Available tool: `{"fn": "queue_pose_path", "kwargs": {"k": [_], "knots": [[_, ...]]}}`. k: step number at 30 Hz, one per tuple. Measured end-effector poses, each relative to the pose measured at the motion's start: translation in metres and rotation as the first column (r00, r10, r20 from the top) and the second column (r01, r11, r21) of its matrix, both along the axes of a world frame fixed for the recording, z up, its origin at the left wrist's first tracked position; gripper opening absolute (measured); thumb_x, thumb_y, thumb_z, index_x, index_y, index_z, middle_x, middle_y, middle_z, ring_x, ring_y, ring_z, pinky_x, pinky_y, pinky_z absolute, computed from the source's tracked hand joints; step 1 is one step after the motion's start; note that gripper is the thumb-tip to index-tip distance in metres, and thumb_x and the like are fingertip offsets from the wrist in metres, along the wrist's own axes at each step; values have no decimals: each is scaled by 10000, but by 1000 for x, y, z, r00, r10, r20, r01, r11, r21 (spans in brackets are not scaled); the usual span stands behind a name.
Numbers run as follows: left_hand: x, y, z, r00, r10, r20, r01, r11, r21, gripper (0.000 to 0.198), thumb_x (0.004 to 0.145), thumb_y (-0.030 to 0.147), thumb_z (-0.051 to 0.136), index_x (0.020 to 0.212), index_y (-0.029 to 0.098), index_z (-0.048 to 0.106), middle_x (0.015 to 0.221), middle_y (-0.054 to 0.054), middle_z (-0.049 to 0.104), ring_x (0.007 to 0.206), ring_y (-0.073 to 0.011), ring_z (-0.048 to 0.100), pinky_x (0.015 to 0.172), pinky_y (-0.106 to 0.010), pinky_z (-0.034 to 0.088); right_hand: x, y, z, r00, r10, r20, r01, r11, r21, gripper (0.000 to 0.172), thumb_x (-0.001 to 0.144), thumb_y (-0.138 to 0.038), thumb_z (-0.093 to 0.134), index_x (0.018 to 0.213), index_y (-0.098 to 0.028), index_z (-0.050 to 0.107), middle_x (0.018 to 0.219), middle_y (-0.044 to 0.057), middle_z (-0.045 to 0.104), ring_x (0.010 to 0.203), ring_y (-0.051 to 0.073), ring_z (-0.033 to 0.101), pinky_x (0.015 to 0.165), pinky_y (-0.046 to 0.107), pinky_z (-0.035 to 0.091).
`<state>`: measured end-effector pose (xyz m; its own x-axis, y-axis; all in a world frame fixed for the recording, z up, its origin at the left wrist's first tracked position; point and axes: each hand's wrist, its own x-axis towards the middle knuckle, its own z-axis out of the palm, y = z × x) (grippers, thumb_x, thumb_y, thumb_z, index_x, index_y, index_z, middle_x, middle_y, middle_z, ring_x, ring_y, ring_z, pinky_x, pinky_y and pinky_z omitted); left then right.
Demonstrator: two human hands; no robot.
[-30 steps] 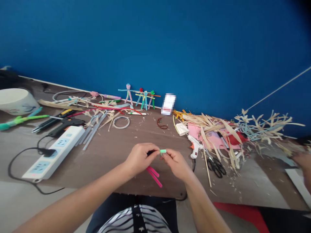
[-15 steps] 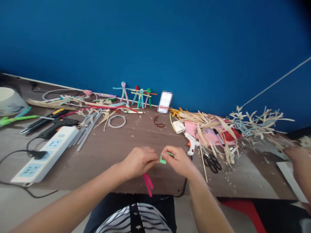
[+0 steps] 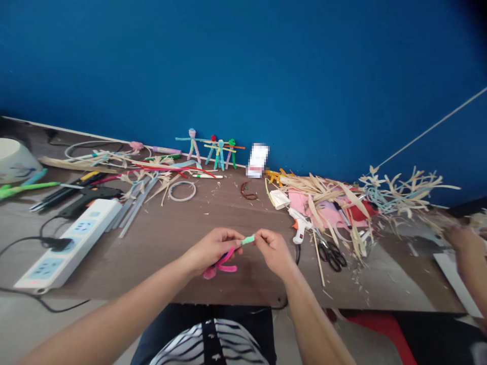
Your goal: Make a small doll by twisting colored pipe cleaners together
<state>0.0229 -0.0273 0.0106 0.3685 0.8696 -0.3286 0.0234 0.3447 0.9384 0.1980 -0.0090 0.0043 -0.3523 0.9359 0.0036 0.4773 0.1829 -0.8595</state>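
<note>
Over the near middle of the table, my left hand [image 3: 220,247] is closed around a pink pipe cleaner piece [image 3: 227,268], whose loops and ends hang below the fingers. A light green pipe cleaner [image 3: 248,240] runs from it, wound thick, to my right hand [image 3: 272,249]. The right fingertips pinch its far end. How green and pink join is hidden in my left fingers. At the back against the wall stand several pipe cleaner figures [image 3: 221,154]. A brown bead string [image 3: 248,191] and a clear ring [image 3: 182,191] lie beyond my hands.
On the left are a white power strip [image 3: 72,238], a black glue gun [image 3: 91,197] and clear glue sticks [image 3: 139,205]. To the right lie a white glue gun [image 3: 300,225], black scissors [image 3: 332,253] and dried husk strips [image 3: 312,187]. Another person's hand [image 3: 466,243] is at far right.
The pink piece has turned from hanging straight down to lying sideways under my left hand. The green pipe cleaner now stretches between both hands, and my right fingers have shifted to its end.
</note>
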Motion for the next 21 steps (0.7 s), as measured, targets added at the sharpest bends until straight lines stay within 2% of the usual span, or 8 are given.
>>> {"fn": "queue_pose_path", "kwargs": {"k": [4,10,13,16,19,21], "knots": [[-1,1,-1,994,9,111,6,990,-137,202,674,310,569,705,111,575,617,-14,583,465,-57,470,453,-173,360,1,2,2,1000,6,-16,-5,1000,22,261,799,-315,430,632,-151,544,551,-36,463,554,97,417,543,192,311],[4,-1,-4,977,100,190,-71,985,-158,196,639,288,624,690,106,571,564,10,552,433,-41,455,441,-166,364,-3,0,2,997,68,-18,-69,997,-20,273,813,-295,407,637,-152,558,590,-20,530,579,106,465,559,196,329],[7,-1,-5,974,144,177,-128,987,-101,201,646,300,617,682,107,573,559,15,539,432,-42,450,434,-168,362,-6,-6,0,997,48,57,-48,999,3,302,835,-316,368,650,-155,544,591,-14,531,570,109,468,546,200,318],[9,-1,-3,978,192,81,-192,981,-11,181,655,294,594,662,114,573,507,32,503,418,-48,422,404,-165,330,-8,-16,4,974,51,219,-68,995,70,305,861,-310,322,696,-166,534,601,-8,543,572,113,480,533,208,283],[9,0,-1,972,222,-76,-208,965,157,156,675,274,556,656,122,588,486,35,499,423,-58,413,410,-172,325,-10,-27,15,895,81,439,-155,978,136,266,872,-270,303,744,-176,517,581,-10,543,534,112,473,506,227,224],[8,0,-1,952,241,-189,-176,936,306,153,694,260,530,663,129,603,531,18,544,470,-76,455,454,-185,352,-10,-32,23,832,79,550,-204,964,170,228,868,-246,311,768,-177,504,596,-5,558,528,115,481,503,243,195]]}}
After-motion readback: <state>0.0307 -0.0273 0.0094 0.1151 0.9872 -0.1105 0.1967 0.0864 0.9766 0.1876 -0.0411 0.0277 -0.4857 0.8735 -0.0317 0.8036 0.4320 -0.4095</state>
